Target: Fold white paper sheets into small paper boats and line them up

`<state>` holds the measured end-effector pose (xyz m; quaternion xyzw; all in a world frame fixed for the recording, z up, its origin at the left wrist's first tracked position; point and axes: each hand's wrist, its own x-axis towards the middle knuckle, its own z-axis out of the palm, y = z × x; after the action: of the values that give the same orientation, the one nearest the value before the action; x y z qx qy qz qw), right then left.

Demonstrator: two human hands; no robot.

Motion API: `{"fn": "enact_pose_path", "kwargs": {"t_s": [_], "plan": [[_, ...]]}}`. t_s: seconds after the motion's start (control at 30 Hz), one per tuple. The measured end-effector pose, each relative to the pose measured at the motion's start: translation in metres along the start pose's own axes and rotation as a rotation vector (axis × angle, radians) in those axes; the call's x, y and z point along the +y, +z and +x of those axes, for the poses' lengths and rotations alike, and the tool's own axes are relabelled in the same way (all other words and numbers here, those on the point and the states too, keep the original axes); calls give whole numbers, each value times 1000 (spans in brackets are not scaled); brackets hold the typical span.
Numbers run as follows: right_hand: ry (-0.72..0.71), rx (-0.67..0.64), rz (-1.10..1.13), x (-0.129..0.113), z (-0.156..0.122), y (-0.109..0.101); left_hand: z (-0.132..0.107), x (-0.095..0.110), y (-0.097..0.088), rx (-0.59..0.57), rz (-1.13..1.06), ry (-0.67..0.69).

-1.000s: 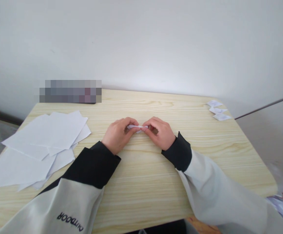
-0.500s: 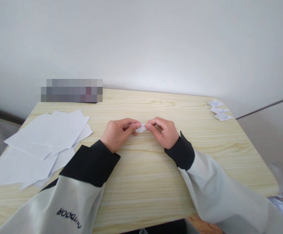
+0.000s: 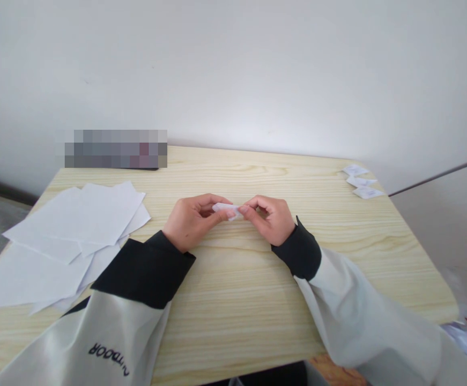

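Between my two hands, a small folded piece of white paper (image 3: 225, 208) is held a little above the middle of the table. My left hand (image 3: 195, 221) pinches its left part, thumb in front and fingers behind. On its right end, the thumb and forefinger of my right hand (image 3: 271, 219) are closed. Fingertips cover part of the paper, so its full folded shape does not show.
Overlapping white sheets (image 3: 80, 225) lie at the left of the wooden table (image 3: 233, 300). Several small folded papers (image 3: 365, 192) sit in a row near the far right corner. A blurred-out object (image 3: 115, 150) stands at the back left, against the wall.
The left thumb has shifted along the paper, and more of the folded piece's upper left edge now shows. Both hands stay in nearly the same place.
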<state>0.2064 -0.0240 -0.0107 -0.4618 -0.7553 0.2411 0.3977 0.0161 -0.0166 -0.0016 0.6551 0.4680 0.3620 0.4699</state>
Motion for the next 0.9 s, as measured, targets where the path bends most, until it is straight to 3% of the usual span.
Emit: {"fn": "enact_pose_path", "kwargs": {"t_s": [0.2,0.33,0.53,0.73,0.9], "plan": [[-93,-48,-16,1,-1,1,1,-4,-1,-7,125,15],[-196,-98,-116,1,0,0,-1,-2,-2,-2,75,2],[-150,-112,-52,-1,0,-3,0,1,-4,-102,-101,-72],[-115,-112,-22,-2,0,-4,2,4,-6,-108,-65,-33],[-153,-106,-69,-2,-1,-2,1,1,-2,-125,-38,-87]]}}
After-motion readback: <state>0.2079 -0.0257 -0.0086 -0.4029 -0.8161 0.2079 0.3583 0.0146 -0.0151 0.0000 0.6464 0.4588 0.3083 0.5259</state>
